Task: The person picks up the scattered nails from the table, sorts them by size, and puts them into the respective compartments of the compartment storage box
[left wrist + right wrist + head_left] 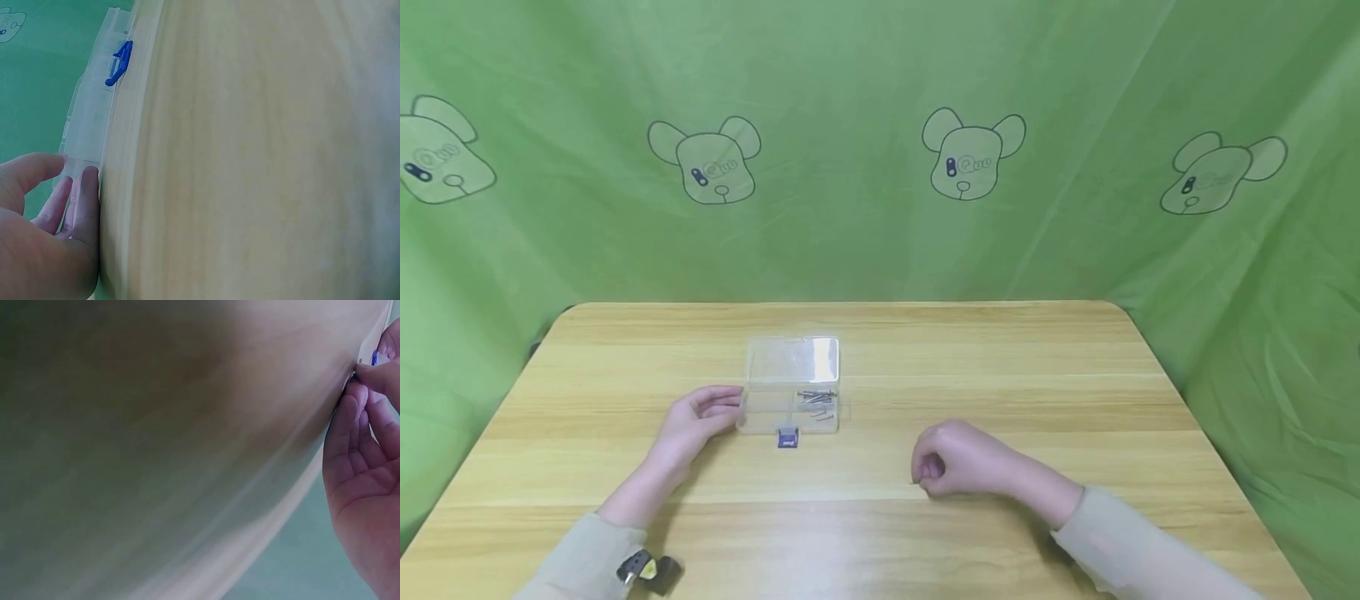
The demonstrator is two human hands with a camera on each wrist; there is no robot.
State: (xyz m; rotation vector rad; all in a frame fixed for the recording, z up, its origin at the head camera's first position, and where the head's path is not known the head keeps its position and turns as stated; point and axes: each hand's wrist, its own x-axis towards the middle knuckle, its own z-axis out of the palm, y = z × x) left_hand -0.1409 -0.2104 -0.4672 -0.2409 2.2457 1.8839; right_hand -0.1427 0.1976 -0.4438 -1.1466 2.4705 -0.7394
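Observation:
A clear plastic box (763, 410) lies with its lid (775, 360) folded back and its blue latch (787, 438) facing me. Several long metal screws or nails (816, 397) fill the right rear compartment; a few shorter ones (822, 416) lie in front of them. My left hand (692, 422) rests its extended fingers against the box's left end. Right of the box, low over the table, my right hand (966, 460) has its thumb and forefinger pinched together. A tiny thin piece (912, 482) shows at their tips, its kind too small to tell.
A wooden table (1037, 358) with rounded far corners holds the box. Green curtains (850, 242) with printed bear heads hang behind it and at both sides. A black device with a yellow mark (647, 569) sits at my left sleeve.

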